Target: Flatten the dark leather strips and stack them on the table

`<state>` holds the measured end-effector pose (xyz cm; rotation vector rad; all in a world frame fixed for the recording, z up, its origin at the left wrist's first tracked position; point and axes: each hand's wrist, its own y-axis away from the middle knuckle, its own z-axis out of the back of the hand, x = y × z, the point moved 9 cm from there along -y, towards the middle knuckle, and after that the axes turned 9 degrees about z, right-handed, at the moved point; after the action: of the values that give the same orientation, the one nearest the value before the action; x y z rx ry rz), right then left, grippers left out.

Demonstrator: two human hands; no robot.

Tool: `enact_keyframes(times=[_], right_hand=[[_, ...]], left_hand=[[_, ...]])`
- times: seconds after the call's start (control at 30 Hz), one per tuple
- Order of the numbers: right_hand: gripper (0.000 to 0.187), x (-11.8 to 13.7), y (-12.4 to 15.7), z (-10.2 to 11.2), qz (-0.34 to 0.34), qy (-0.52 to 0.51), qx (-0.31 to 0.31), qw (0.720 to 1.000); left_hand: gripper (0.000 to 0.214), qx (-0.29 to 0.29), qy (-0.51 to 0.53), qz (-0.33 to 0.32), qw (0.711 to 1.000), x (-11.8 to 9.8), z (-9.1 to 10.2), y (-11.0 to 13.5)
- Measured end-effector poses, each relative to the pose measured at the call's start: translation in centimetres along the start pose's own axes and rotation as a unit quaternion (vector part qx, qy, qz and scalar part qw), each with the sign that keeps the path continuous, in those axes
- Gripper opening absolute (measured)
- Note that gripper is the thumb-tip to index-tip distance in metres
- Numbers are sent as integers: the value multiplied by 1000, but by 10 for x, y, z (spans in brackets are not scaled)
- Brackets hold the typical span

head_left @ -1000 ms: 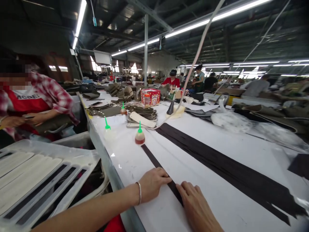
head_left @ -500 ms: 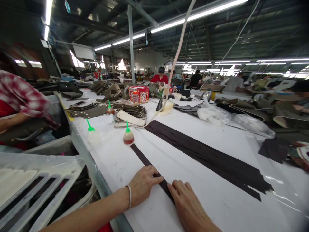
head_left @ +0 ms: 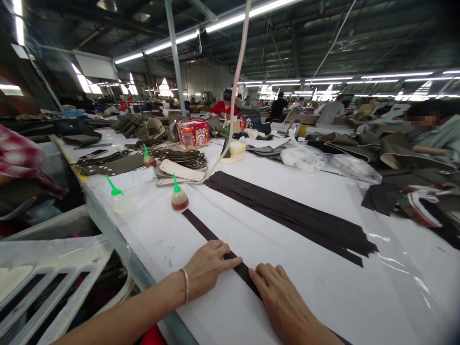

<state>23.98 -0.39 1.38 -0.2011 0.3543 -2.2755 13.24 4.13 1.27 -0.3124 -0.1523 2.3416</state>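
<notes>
1 dark strip on white tabletop, long axis diag., far L to near R; far end points toward, just beside, a green-nozzle squeeze btl, 1 of 3. L hand & R hand apart from e/o, both on strip, L index finger laid across it; can't tell if either pinches. To R, 1 pile of dark strips, also slanting, exact no. unclear. Beyond btls, 1 red printed box, lettering too small to read.

Matt, cloth-like strip; smooth tabletop
</notes>
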Motion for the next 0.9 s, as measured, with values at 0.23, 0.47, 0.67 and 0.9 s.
enact_keyframes(times=[0.23, 0.47, 0.67, 0.9], right_hand=[[33, -2, 18, -3, -12, 1, 35, 999], [41, -2, 42, 6, -28, -13, 51, 998], [44, -2, 55, 13, -41, -17, 46, 998], [29, -1, 54, 11, -38, 17, 43, 998]], left_hand=[[66, 17, -42, -12, 999, -4, -4, 0], [62, 9, -38, -21, 999, -6, 1, 0], [51, -56, 6, 22, 998, -21, 9, -8], [43, 9, 129, 0, 992, -91, -18, -19]])
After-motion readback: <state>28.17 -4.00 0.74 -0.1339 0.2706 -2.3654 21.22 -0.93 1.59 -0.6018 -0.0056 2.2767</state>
